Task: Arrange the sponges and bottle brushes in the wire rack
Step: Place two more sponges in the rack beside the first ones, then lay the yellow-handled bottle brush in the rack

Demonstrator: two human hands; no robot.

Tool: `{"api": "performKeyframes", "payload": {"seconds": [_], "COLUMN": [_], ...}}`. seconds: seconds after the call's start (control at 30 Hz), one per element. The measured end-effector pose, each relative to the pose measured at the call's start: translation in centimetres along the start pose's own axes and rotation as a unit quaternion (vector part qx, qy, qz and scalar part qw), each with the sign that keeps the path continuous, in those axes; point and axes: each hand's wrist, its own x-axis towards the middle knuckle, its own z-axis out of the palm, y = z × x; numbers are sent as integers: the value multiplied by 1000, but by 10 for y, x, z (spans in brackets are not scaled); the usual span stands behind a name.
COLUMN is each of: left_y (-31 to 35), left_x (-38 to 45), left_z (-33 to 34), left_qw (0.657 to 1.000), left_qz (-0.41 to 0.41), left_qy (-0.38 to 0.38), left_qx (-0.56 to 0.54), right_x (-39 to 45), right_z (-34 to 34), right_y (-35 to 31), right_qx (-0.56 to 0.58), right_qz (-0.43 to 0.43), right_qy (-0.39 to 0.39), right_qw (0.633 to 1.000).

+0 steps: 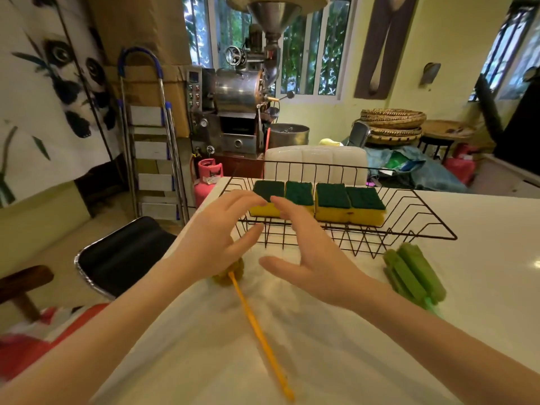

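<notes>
A black wire rack (420, 226) stands on the white table (482, 273). Several yellow sponges with dark green tops (333, 200) sit side by side in a row inside it. My left hand (216, 238) hovers open at the rack's front left, fingers near the leftmost sponge. My right hand (315, 258) is open just in front of the rack, fingers spread, holding nothing. An orange bottle brush (257, 325) lies on the table under my hands, its head partly hidden by my left hand. A green bottle brush (415, 273) lies to the right, in front of the rack.
A black chair (122, 252) stands left of the table, a white chair back (315, 162) behind the rack. A pink gas cylinder (207, 176), a stepladder (152, 159) and a metal machine (239, 106) stand beyond the table's far left corner.
</notes>
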Motion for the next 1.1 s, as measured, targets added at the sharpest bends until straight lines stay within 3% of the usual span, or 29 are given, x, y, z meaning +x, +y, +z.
{"api": "performKeyframes", "payload": {"seconds": [0.13,0.37,0.53,0.8,0.93,1.1], "left_y": [1,-16,-25,-26,-24,-22], "left_x": [-37,-51,-52,-51,-49,-50], "left_z": [10,15,19,18,20,21], "left_qw": [995,991,985,984,988,989], "left_qz": [47,-21,-50,-44,-32,-20], "left_qy": [-32,-96,-131,-149,-112,-75], "left_qx": [88,95,101,93,105,123], "right_x": [-24,-36,-39,-29,-24,-21], "right_z": [18,40,45,29,17,-4], "right_y": [-7,-12,-8,-1,8,13], "right_qx": [-64,-122,-201,-134,-106,-81], "right_qz": [11,83,47,122,160,142], "right_qy": [-82,-175,-169,-183,-173,-131], "right_qw": [995,973,964,966,966,978]}}
